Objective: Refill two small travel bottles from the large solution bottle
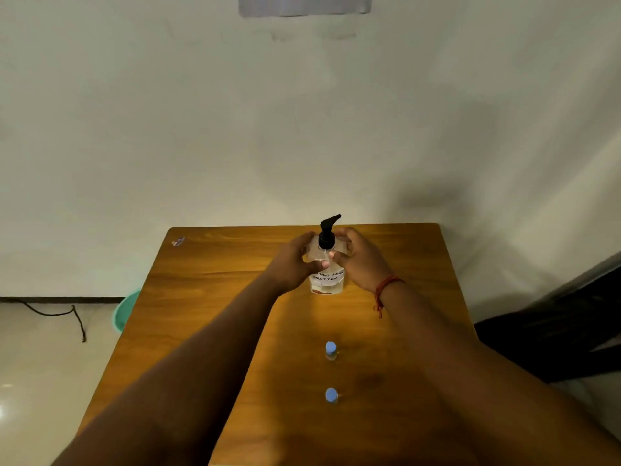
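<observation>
— Where are we?
— Barely started. Our left hand (295, 264) and right hand (358, 258) curl around the large solution bottle (326, 270), upright on the tabletop (208, 280).
— The travel bottles?
— Both travel bottles (331, 350) stand capped nearer us, seemingly unfilled.

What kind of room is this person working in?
Probably a plain room in a home or small office, not a lab: a bare wooden table against a pale wall, a tiled floor with a loose cable, and a green plastic basin beside the table.
</observation>
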